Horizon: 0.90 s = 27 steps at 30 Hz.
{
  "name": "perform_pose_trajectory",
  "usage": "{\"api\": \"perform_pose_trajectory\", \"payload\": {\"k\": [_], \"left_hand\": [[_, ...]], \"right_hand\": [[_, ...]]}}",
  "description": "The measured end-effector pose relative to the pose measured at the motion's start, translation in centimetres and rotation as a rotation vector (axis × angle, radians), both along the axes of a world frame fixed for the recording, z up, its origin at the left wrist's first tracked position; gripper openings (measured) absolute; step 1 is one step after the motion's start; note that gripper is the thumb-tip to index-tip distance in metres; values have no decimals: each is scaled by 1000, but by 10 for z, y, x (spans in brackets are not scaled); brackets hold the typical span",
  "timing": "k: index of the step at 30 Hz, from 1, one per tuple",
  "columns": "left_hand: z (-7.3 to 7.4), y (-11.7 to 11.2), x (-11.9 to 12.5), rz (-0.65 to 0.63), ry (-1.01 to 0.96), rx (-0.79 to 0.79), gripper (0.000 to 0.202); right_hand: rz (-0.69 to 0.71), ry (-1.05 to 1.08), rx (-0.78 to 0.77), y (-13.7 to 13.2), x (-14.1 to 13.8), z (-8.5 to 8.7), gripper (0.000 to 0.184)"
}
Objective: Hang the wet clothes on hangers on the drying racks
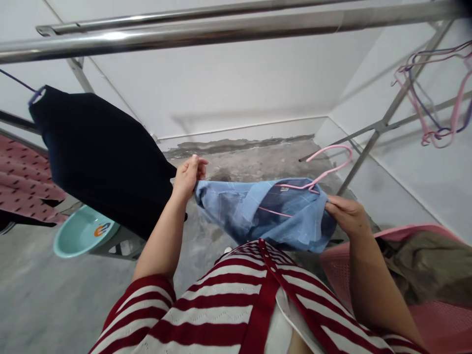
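A light blue checked shirt (258, 211) is stretched between my two hands at chest height, with a pink wire hanger (324, 169) pushed into its collar end and its hook sticking up to the right. My left hand (189, 176) pinches the shirt's left end. My right hand (346, 215) grips the right end, beside the hanger. Both hands are closed on the cloth.
Steel drying-rack bars (221, 29) run overhead. A dark garment (103, 157) hangs on the left, with a pink patterned cloth (22, 182) beyond it. A teal basin (83, 231) sits on the concrete floor. A pink laundry basket (438, 319) holds olive clothes. Empty hangers (438, 98) hang at right.
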<state>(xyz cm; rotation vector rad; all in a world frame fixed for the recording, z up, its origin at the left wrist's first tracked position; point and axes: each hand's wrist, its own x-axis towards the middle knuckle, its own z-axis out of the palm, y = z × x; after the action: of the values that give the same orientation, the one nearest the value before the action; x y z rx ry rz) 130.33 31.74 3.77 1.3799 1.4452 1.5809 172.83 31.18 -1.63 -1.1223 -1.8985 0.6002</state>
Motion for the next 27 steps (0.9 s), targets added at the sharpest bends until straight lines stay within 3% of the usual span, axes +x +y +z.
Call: {"api": "perform_pose_trajectory", "payload": {"k": [3,6,8,12,18,27], "left_hand": [[11,-12,10,3,450,241,39],[20,-22,31,-210,933,379,31],[20,-24,43,-272,1077,404,30],[15,-23,48,-265,1051,403,32],[14,-21,42,-374,944,219,33],[23,-17,57,-436,1017,265,35]], "right_hand": [[-9,-12,10,-1,-5,3,21],[14,-55,30,1,-15,9,22],[22,-91,53,4,-20,12,23],[-6,-191,79,13,-15,9,22],[-54,-181,142,23,-2,-10,22],[52,-208,238,19,-11,-10,27]]}}
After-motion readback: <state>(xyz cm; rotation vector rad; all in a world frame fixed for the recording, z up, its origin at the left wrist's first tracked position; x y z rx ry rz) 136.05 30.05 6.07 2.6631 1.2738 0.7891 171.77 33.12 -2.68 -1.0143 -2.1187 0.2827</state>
